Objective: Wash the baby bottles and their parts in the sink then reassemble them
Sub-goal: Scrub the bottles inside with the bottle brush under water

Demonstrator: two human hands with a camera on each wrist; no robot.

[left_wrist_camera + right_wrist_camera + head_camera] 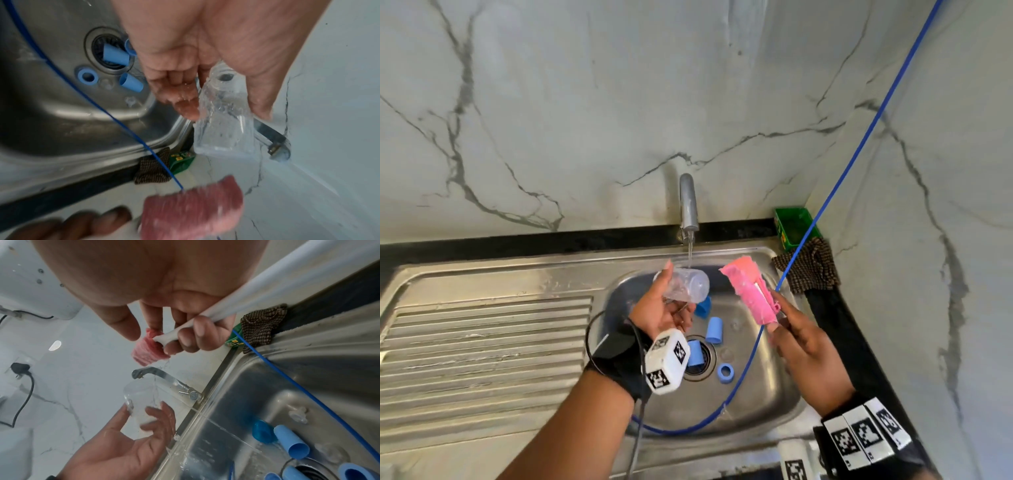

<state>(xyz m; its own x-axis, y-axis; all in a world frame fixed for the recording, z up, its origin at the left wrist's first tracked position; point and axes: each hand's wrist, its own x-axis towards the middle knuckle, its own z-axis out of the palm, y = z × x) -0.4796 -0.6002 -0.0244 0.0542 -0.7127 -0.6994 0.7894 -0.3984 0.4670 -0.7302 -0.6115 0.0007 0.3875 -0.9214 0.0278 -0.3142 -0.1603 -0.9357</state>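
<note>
My left hand (666,305) grips a clear baby bottle (685,285) on its side under the water running from the tap (688,202). In the left wrist view the bottle (224,126) is wet, between thumb and fingers. To its right, above the basin, my right hand (801,342) holds a pink sponge brush (748,291) by its white handle (246,293); the brush is clear of the bottle. Blue caps (714,329) (694,353), a blue ring (725,372) and a clear teat (130,101) lie around the drain in the steel sink (756,394).
A ribbed drainboard (482,342) lies left of the basin. A green box (794,228) and a checked cloth (811,267) sit at the back right corner. A blue cable (859,147) runs down across the basin. Marble walls close the back and right.
</note>
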